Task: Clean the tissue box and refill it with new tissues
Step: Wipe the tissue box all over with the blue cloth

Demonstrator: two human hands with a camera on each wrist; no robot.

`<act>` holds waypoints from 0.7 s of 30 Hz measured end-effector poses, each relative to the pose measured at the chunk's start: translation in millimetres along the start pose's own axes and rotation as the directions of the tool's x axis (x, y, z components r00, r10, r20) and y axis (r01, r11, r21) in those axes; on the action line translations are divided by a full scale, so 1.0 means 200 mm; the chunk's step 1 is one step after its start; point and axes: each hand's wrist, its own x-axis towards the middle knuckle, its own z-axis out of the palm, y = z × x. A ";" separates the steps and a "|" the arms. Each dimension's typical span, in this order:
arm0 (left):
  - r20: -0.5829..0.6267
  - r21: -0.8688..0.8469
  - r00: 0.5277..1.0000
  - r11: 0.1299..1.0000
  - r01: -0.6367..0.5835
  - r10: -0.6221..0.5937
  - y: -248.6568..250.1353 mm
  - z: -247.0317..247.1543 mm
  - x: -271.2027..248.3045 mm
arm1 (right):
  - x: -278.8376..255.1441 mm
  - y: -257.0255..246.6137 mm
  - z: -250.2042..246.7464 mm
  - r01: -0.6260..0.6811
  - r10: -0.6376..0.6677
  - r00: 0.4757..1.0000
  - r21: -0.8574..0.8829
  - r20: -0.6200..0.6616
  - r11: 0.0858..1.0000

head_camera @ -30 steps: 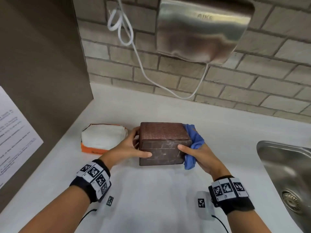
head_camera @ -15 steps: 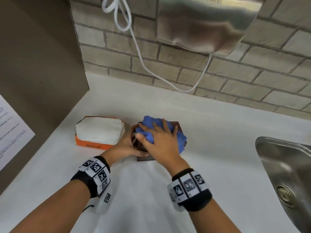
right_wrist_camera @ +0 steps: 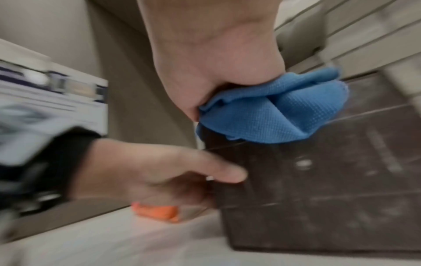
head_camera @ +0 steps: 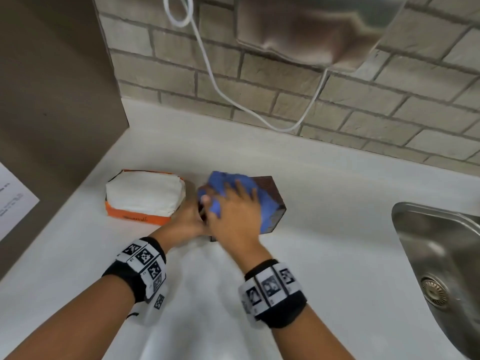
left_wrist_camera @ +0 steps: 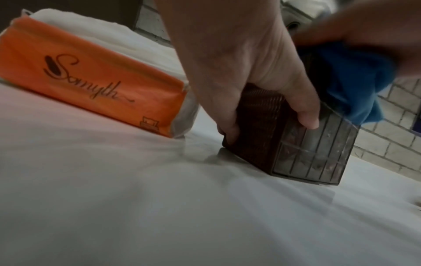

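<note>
The dark brown tissue box (head_camera: 271, 189) stands on the white counter (head_camera: 324, 229), turned so one corner faces right. My left hand (head_camera: 185, 222) grips its left end, thumb on the ribbed front face (left_wrist_camera: 318, 153) and fingers on the side. My right hand (head_camera: 235, 216) lies over the top and presses a blue cloth (head_camera: 219, 181) flat on it with spread fingers. The cloth (right_wrist_camera: 273, 111) bulges out from under my right palm (right_wrist_camera: 216, 63) above the box (right_wrist_camera: 330, 180). An orange and white pack of tissues (head_camera: 145, 196) lies just left of the box, also in the left wrist view (left_wrist_camera: 91, 72).
A steel sink (head_camera: 436, 255) is sunk into the counter at the right. A metal hand dryer (head_camera: 311, 29) hangs on the brick wall above, with a white cable (head_camera: 220, 87) looping down. A brown panel (head_camera: 52, 87) with a paper notice (head_camera: 13, 198) closes the left side.
My right hand went from the box's right end to its top with the cloth and now rubs there. The box has turned at an angle. My left hand kept its hold.
</note>
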 end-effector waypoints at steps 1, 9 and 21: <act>-0.041 0.068 0.999 0.998 0.003 0.000 0.01 0.00 -0.01 | -0.03 -0.05 0.03 0.083 -0.084 0.996 0.034 0.017 0.996; -0.013 -0.029 1.000 1.000 -0.010 0.009 0.02 0.02 -0.03 | 0.07 0.41 -0.11 -0.245 0.220 0.966 0.218 0.134 0.945; -0.043 -0.038 0.999 0.999 0.020 -0.021 0.03 0.02 -0.06 | 0.01 0.21 -0.02 -0.043 0.044 0.999 -0.010 0.027 0.999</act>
